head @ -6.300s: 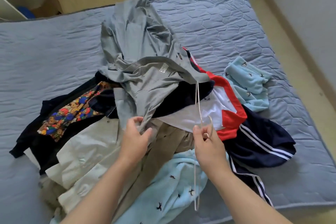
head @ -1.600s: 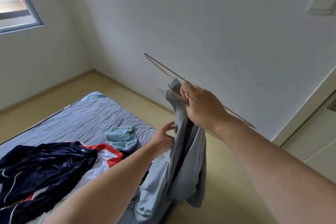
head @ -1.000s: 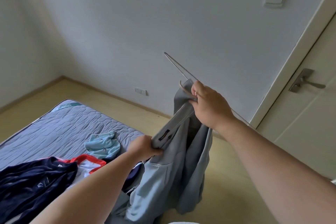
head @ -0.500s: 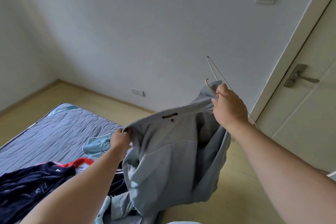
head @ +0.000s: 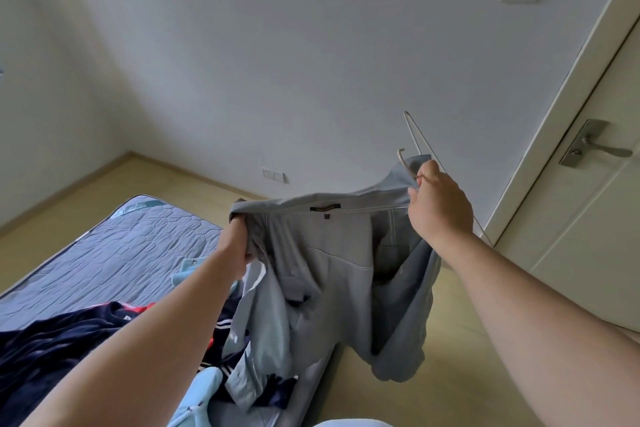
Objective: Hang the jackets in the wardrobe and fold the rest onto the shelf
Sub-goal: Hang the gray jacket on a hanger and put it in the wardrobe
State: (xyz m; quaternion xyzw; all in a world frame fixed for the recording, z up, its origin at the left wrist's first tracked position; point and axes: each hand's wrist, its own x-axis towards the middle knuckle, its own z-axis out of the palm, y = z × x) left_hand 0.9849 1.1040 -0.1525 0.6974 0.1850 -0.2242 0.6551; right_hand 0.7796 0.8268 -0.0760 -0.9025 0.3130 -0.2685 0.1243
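Pale grey wall point(head: 311, 45) and a white door point(head: 588, 236) fill the head view, the only one reaching my remote station. Left of the door, a person holds a grey jacket point(head: 339, 274) stretched by its collar above the wooden floor point(head: 450, 374). The left hand point(head: 239, 246), the one farther from the door, has its fingers curled tight into one end of the collar. The right hand point(head: 440, 208), nearer the door, pinches the other end together with a thin wire hanger point(head: 412, 128), whose hook pokes out above the knuckles. As far as I can judge, the hanger is not yet inside the jacket: the shoulders sag and the lower cloth drops towards a heap of clothes. Farther left of the door lies a quilted mattress point(head: 114, 246) carrying a navy garment point(head: 52, 340) and a light-blue garment point(head: 201, 392). No wardrobe is in sight.

I judge the right hand to be the weak spot, since it does two jobs at once. Shifting its fingers to feed the wire into a shoulder could release the collar and drop that side to the floor. The wire is thin, so a jacket seated on one shoulder only may slide off. The trailing cloth appears to reach the heap and could drag other clothes off the mattress when the jacket is carried away.
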